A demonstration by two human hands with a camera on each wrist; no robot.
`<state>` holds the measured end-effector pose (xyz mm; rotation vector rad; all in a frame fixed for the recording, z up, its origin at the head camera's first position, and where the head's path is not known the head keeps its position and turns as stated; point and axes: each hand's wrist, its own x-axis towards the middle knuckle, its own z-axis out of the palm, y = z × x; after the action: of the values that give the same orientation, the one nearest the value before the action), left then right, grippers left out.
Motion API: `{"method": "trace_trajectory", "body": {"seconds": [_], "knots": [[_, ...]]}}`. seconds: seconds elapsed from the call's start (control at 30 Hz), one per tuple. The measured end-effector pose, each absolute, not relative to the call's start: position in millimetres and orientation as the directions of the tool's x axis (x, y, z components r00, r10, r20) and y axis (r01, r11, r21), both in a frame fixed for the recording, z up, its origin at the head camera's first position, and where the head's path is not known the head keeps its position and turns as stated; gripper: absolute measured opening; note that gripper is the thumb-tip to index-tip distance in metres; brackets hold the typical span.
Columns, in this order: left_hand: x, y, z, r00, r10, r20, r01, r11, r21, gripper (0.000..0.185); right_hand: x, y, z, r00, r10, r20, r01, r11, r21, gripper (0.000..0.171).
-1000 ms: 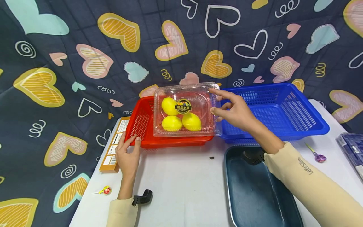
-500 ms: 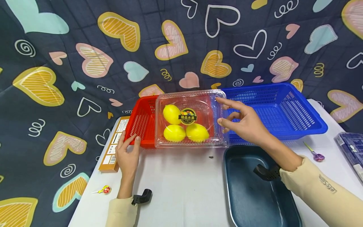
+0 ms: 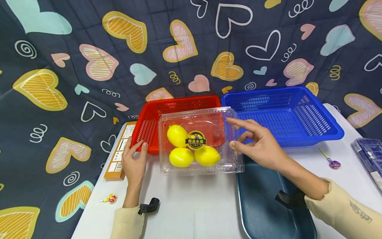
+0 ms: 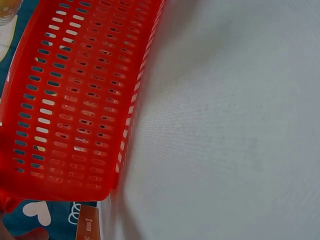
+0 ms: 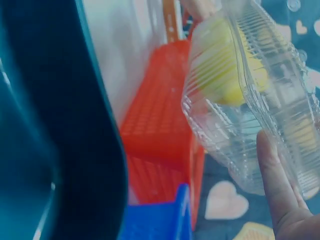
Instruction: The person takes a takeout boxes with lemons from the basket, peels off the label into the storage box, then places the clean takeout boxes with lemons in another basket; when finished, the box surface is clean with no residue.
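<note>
A clear plastic clamshell box (image 3: 206, 119) holds three lemons (image 3: 181, 157) and bears a black and gold round label. My right hand (image 3: 259, 141) pinches its right edge between thumb and fingers. The box hangs in the air, tilted, over the front of the red basket (image 3: 149, 127). In the right wrist view my thumb (image 5: 275, 180) presses on the box (image 5: 245, 135). My left hand (image 3: 134, 166) touches the red basket's front left corner, its fingers fairly straight and spread. In the left wrist view only a bit of this hand shows at the lower left corner.
A blue basket (image 3: 310, 139) adjoins the red one on the right. A dark teal tray (image 3: 268, 199) lies in front of it. An orange box (image 3: 119, 151) and a lollipop (image 3: 111, 198) are at left. Another lollipop (image 3: 333, 163) and a dark blue box (image 3: 368, 156) are at right.
My right hand has brought the clamshell box down and toward me, from above the red basket to partly over its front edge. The left hand has stayed in place.
</note>
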<state>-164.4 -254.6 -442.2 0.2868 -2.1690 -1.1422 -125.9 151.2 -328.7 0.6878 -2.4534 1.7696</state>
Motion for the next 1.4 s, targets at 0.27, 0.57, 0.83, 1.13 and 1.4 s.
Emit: {"method": "trace_trajectory", "body": {"seconds": [0.27, 0.57, 0.83, 1.13, 1.4], "knots": [[-165.5, -253.9, -441.2, -0.764, -0.463, 0.448, 0.109, 0.592, 0.798, 0.032, -105.5, 150.6, -342.6, -0.892, -0.357, 0.278, -0.363, 0.2, -0.91, 0.063], [-163.2, -256.3, -441.1, -0.77, -0.468, 0.433, 0.088, 0.595, 0.799, 0.034, -89.3, 140.6, -360.2, -0.888, -0.393, 0.239, -0.352, 0.244, -0.904, 0.057], [-163.7, -255.7, -440.3, -0.765, -0.465, 0.445, 0.102, 0.595, 0.797, 0.033, -83.7, 134.2, -371.3, -0.889, -0.418, 0.185, -0.321, 0.283, -0.904, 0.056], [-164.2, -254.1, -440.2, -0.769, -0.463, 0.441, 0.103, 0.592, 0.8, 0.032, -83.5, 135.2, -376.7, -0.899, -0.421, 0.121, -0.278, 0.337, -0.9, 0.056], [-163.4, -254.3, -438.6, -0.771, -0.463, 0.438, 0.094, 0.597, 0.796, 0.032, -96.8, 143.1, -376.5, -0.852, -0.515, 0.093, -0.339, 0.407, -0.848, 0.065]]}}
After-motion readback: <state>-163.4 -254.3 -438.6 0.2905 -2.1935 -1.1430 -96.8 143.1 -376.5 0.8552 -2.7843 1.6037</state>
